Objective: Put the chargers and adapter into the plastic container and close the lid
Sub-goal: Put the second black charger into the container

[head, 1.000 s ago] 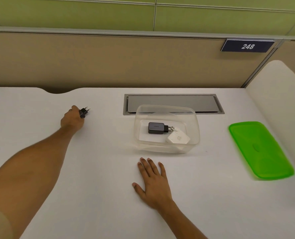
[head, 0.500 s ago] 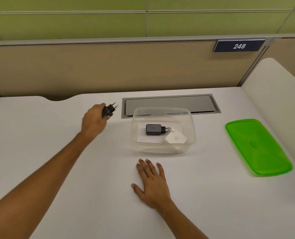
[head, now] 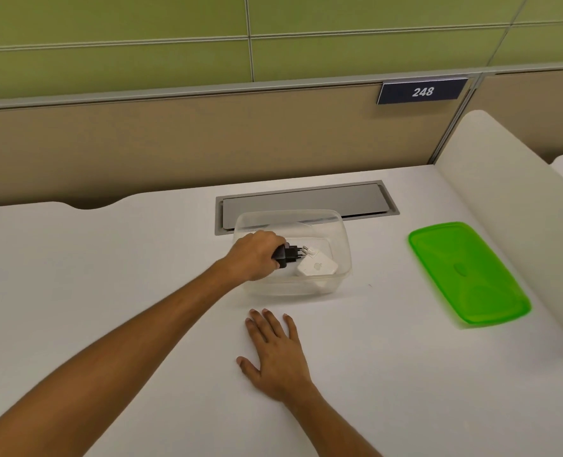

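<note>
A clear plastic container [head: 341, 235] stands open on the white desk, in front of the grey cable hatch. My left hand [head: 255, 257] reaches over its left wall and is shut on a small black charger [head: 290, 253], prongs pointing right, held inside the container. A white adapter [head: 318, 267] lies on the container's floor just right of that charger. My hand hides the other black charger seen there before. The green lid [head: 468, 273] lies flat on the desk to the right. My right hand [head: 278, 356] rests flat and open on the desk in front of the container.
A grey cable hatch [head: 306, 202] is set into the desk behind the container. A tan partition with a "248" sign [head: 421, 91] rises at the back. A white side panel [head: 510, 192] borders the desk on the right, close to the lid.
My left hand has carried the black charger rightward from the desk's left side, over the container's left wall and down inside it. My right hand has stayed flat on the desk.
</note>
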Demonstrator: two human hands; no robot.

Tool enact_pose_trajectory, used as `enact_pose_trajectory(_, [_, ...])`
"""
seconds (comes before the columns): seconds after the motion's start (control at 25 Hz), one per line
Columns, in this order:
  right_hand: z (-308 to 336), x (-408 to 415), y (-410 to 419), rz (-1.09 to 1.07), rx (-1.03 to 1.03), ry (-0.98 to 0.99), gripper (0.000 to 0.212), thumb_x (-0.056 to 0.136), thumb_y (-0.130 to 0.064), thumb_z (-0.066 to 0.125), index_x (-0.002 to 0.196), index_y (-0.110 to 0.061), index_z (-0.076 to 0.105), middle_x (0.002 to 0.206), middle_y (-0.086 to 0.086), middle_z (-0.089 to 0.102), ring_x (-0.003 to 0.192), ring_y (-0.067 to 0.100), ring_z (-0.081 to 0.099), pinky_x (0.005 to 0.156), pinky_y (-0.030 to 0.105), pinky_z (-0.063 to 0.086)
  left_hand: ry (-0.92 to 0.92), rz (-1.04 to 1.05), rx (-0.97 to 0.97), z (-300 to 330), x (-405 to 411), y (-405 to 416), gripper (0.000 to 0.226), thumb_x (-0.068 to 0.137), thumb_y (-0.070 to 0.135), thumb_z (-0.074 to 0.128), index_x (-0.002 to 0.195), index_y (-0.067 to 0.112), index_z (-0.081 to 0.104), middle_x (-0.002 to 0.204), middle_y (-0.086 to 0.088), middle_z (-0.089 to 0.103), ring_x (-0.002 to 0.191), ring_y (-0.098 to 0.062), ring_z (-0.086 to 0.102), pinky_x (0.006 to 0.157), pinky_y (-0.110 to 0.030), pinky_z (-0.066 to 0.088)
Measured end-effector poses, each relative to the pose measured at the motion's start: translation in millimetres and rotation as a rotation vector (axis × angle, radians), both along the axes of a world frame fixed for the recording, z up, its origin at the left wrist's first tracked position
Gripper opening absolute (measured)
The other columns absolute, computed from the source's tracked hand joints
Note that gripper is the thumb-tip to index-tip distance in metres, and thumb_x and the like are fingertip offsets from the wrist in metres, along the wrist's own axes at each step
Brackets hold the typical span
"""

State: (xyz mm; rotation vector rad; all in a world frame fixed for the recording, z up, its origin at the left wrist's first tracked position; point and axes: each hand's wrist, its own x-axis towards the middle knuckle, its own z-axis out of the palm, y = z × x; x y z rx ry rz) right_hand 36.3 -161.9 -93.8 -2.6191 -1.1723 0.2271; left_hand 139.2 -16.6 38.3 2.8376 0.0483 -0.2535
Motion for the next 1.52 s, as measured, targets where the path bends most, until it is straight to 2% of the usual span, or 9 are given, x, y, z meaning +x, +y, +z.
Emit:
enact_pose_trajectory(0.2, [-6.3,2.9,0.4,0.006,0.004,-0.010,0.070,0.093,-0.063,0.023,0.148,-0.021,0.028,0.159,-0.001,0.024,0.147,0.020,0.019,0.119,0.055,-0.005,0.182,0.046,0.068,-16.5,15.8,1.5,0.024,0.080,0.004,0.062,0.102,0.013,0.065,0.106,-0.011,0.067,0.085,-0.025,0.058,0.066,-0.032,0.047])
enact_pose_trajectory(0.36, [-9.5,3.2,0.0,0.009,0.018,-0.003,0.071,0.092,-0.063,0.022,0.149,-0.021,0.024,0.160,-0.002,0.019,0.148,0.019,0.013,0.115,0.052,-0.009,0.274,0.050,0.095,-29.4,22.6,3.9,0.029,0.082,0.003,0.059,0.109,0.011,0.064,0.110,-0.011,0.065,0.090,-0.026,0.059,0.069,-0.030,0.046])
enact_pose_trajectory(0.48, [-9.6,2.8,0.1,0.003,0.016,-0.008,0.070,0.092,-0.063,0.024,0.148,-0.020,0.029,0.158,-0.001,0.025,0.146,0.020,0.019,0.114,0.056,-0.003,0.322,0.043,0.106,-35.4,25.5,3.7,0.028,0.084,0.005,0.059,0.111,0.011,0.063,0.114,-0.011,0.065,0.097,-0.027,0.060,0.077,-0.032,0.051])
enact_pose_trajectory(0.68, [-8.6,3.2,-1.1,0.014,0.005,0.014,0.072,0.092,-0.064,0.021,0.150,-0.021,0.023,0.160,-0.001,0.019,0.148,0.019,0.012,0.113,0.054,-0.011,0.362,0.070,0.086,-34.4,25.8,5.3,0.035,0.085,0.014,0.064,0.120,0.013,0.059,0.123,-0.009,0.062,0.106,-0.027,0.059,0.091,-0.035,0.051])
enact_pose_trajectory(0.88, [-7.4,3.1,-1.8,0.015,0.016,-0.001,0.070,0.092,-0.063,0.025,0.147,-0.020,0.030,0.158,0.000,0.026,0.146,0.021,0.020,0.113,0.057,-0.005,0.064,0.279,-0.158,-18.2,4.3,3.0,0.031,0.086,0.025,0.066,0.115,0.014,0.063,0.117,-0.008,0.067,0.100,-0.025,0.061,0.086,-0.034,0.050])
enact_pose_trajectory(1.2, [2.9,10.7,-7.3,0.044,0.075,0.068,0.066,0.089,-0.053,0.040,0.145,-0.019,0.033,0.158,-0.001,0.025,0.146,0.017,0.017,0.119,0.043,-0.001,-0.627,0.525,-0.281,-28.8,-89.9,-0.2,0.038,0.090,0.025,0.061,0.126,0.013,0.055,0.132,-0.009,0.058,0.124,-0.026,0.049,0.109,-0.040,0.035])
enact_pose_trajectory(1.32, [8.3,19.9,-26.1,-0.016,0.175,0.041,0.053,0.087,-0.040,0.050,0.135,-0.016,0.049,0.144,0.003,0.047,0.132,0.021,0.041,0.116,0.040,0.019,-0.620,0.685,-0.303,-55.3,-121.3,1.5,0.040,0.092,0.021,0.057,0.130,0.011,0.050,0.136,-0.010,0.055,0.130,-0.028,0.045,0.116,-0.049,0.025])
enact_pose_trajectory(1.4, [10.2,31.0,-47.5,-0.058,0.223,-0.072,0.040,0.081,-0.030,0.061,0.117,-0.014,0.063,0.122,0.003,0.064,0.111,0.023,0.060,0.108,0.040,0.035,-0.532,0.751,-0.298,-77.4,-139.8,-1.2,0.041,0.094,0.020,0.055,0.133,0.010,0.048,0.140,-0.012,0.051,0.136,-0.029,0.039,0.119,-0.050,0.015])
enact_pose_trajectory(1.52, [13.0,55.6,-86.0,-0.139,0.222,-0.207,0.027,0.069,-0.017,0.072,0.096,-0.013,0.071,0.096,0.002,0.071,0.088,0.025,0.067,0.101,0.039,0.037,-0.362,0.799,-0.260,-104.9,-157.5,-5.8,0.044,0.096,0.023,0.049,0.137,0.008,0.043,0.148,-0.012,0.043,0.144,-0.027,0.025,0.120,-0.050,0.007])
